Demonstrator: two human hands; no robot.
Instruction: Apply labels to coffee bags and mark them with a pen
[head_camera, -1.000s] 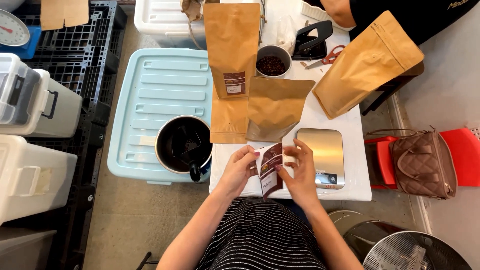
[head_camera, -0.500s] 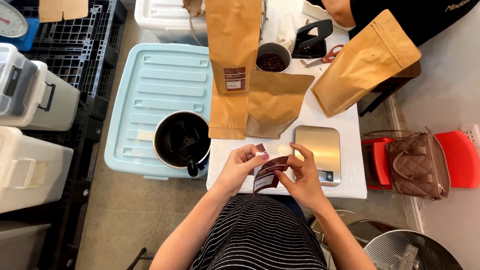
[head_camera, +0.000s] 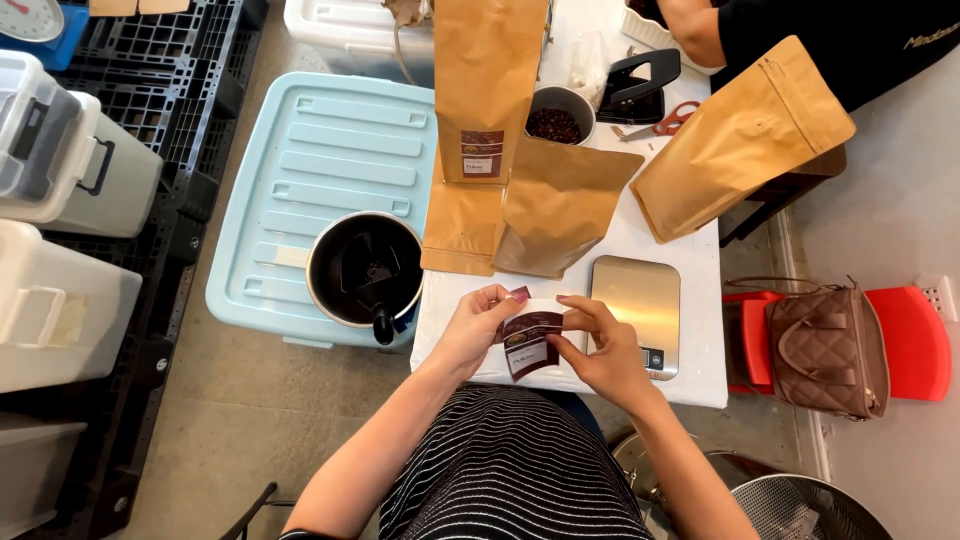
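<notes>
Since the earlier frame, both hands have drawn slightly closer to the body, and the dark brown label (head_camera: 530, 343) now curls between them rather than lying flat. Left hand (head_camera: 468, 330): fingers bent, thumb and fingertips pinching the label's left edge. Right hand (head_camera: 605, 345): likewise curled, gripping the right edge; neither hand is open. The label, a glossy flexible sheet with a pale printed panel, sits above the near edge of the white table (head_camera: 690, 375), just beside a flat brushed-metal scale (head_camera: 635, 300). Beyond lie matte kraft-paper pouches: one upright (head_camera: 490, 80), two lying flat (head_camera: 530, 210), one leaning at right (head_camera: 735, 140). A round cup of dark beans (head_camera: 555, 120) stands between them. At left, a dark metal pot (head_camera: 365, 270) rests on a ribbed pale-blue plastic lid (head_camera: 300, 150).
</notes>
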